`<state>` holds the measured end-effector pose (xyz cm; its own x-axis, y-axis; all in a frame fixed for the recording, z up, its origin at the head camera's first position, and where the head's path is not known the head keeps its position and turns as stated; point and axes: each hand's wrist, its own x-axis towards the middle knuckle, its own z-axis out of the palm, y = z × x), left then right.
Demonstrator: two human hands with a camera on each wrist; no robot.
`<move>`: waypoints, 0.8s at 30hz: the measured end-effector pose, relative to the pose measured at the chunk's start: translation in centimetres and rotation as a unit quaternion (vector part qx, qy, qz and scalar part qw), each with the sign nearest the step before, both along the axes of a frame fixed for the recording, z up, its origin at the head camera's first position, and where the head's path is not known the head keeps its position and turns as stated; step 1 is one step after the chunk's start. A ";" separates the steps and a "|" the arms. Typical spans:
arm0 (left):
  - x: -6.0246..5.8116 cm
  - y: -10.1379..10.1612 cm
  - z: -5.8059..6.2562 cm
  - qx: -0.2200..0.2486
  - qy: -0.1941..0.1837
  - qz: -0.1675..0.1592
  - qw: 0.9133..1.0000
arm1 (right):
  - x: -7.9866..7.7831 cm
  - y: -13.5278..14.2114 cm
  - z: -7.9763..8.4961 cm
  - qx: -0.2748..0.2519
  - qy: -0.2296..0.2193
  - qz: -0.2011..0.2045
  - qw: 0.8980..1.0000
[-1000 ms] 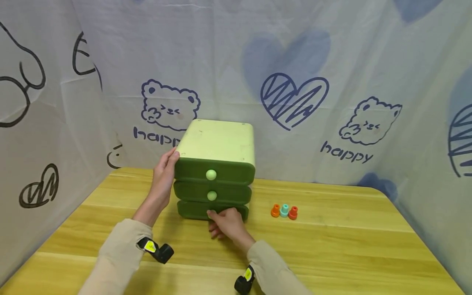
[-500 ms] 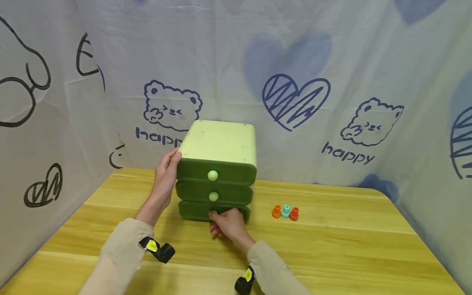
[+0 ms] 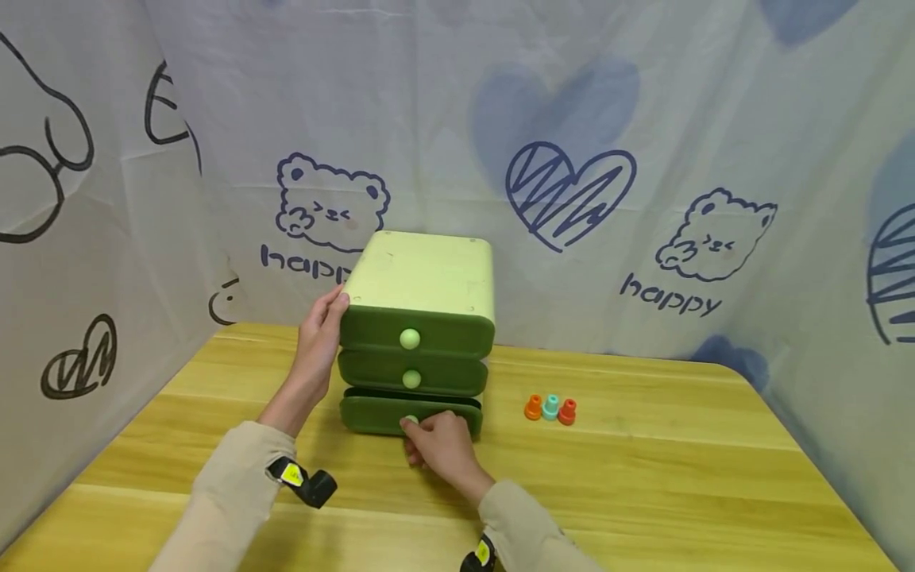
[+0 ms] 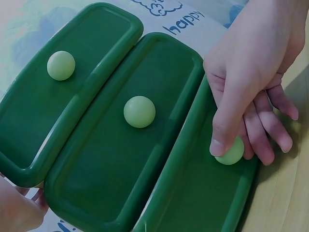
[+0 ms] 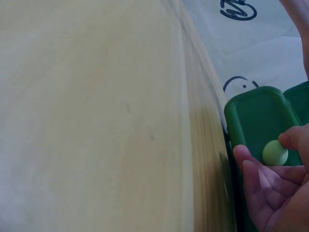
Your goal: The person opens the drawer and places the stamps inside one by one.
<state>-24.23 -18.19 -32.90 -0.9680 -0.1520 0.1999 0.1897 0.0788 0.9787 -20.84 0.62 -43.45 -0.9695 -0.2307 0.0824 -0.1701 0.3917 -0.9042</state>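
A three-drawer cabinet point(image 3: 422, 270) with a pale green top and dark green drawer fronts stands on the table. My left hand point(image 3: 314, 349) rests against its left side, fingers lying along the wall and the thumb at the upper front corner. With thumb and fingers, my right hand point(image 3: 445, 450) pinches the round knob point(image 4: 231, 152) of the bottom drawer point(image 3: 368, 415). That drawer is pulled out a little, and a dark gap shows above its front. The middle drawer point(image 4: 120, 159) and top drawer point(image 4: 87, 38) are closed. Inside the bottom drawer nothing can be made out.
To the right of the cabinet, three small knobbed pieces stand in a row: an orange one point(image 3: 533, 408), a turquoise one point(image 3: 550, 408) and a red one point(image 3: 567, 412). A printed cloth point(image 3: 443, 119) hangs behind the wooden table point(image 3: 643, 461).
The bottom drawer has come out slightly toward me, and my right hand has moved back with its knob. My left hand stays on the cabinet's side.
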 end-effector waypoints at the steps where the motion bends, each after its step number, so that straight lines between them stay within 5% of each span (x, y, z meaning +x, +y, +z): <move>1: 0.0 0.0 0.0 0.000 0.001 -0.001 1.000 | 0.1 0.0 0.0 0.005 0.008 0.000 1.000; 11: 0.0 0.0 -0.2 0.001 -0.001 -0.006 1.000 | 0.5 0.2 0.0 0.023 0.041 -0.001 0.999; 24: 0.0 -1.0 -0.1 -0.036 -0.002 -0.019 0.999 | 2.1 0.3 0.4 0.024 0.029 0.009 0.999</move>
